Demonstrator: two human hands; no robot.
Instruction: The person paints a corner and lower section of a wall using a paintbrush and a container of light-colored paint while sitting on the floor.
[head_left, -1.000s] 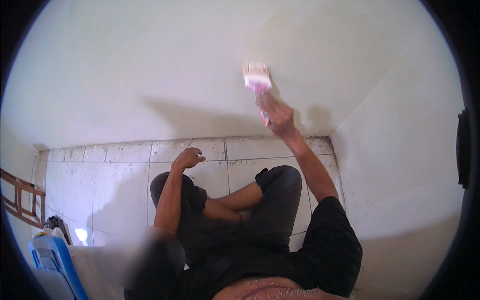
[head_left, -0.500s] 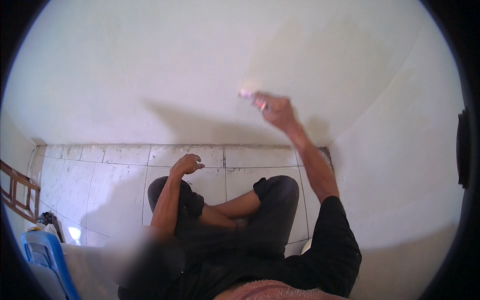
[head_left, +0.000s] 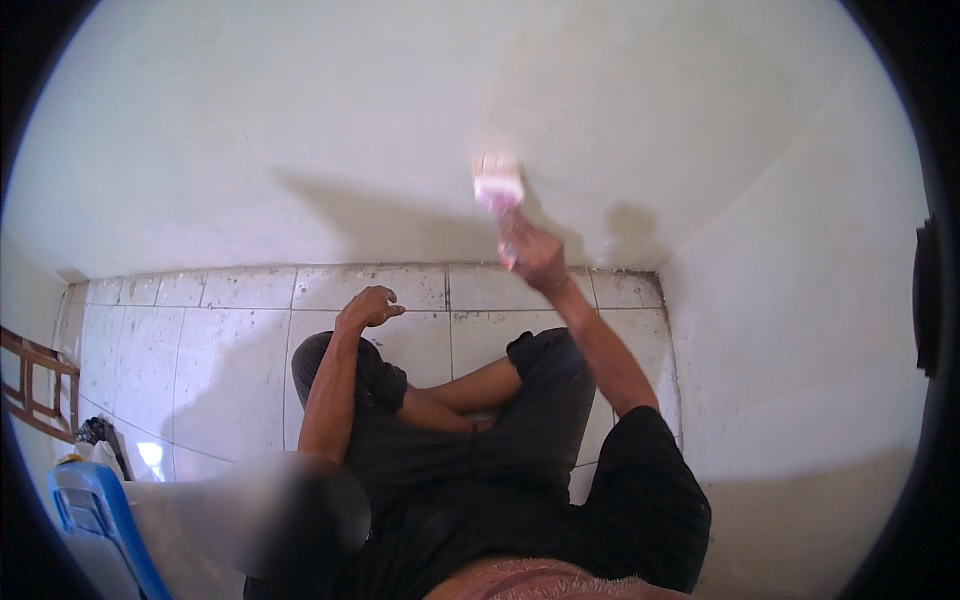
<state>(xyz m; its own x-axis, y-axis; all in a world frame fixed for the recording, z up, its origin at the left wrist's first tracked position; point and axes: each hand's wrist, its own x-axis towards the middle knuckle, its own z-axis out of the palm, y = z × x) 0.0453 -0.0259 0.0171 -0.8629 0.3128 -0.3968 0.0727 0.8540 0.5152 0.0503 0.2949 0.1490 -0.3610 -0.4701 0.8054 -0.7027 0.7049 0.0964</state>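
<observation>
In my right hand (head_left: 535,258) is a paintbrush (head_left: 499,190), its handle wrapped by my fingers. Its wide, pale bristles point up the wall and seem to rest on it. The pale wall (head_left: 350,120) in front of me has faintly darker patches above and to the right of the brush. My left hand (head_left: 371,307) hangs over my left knee with its fingers loosely curved and apart, and nothing is in it.
I sit cross-legged on white floor tiles (head_left: 240,350) spotted with dark marks. A second wall (head_left: 790,330) meets the first at the right. On the left are a brown wooden frame (head_left: 45,385), a dark bundle (head_left: 98,432) and a blue plastic piece (head_left: 100,510).
My right hand has come lower and slightly left. The brush has turned from pointing left to pointing upward, its flat side showing. My left hand stays over the knee.
</observation>
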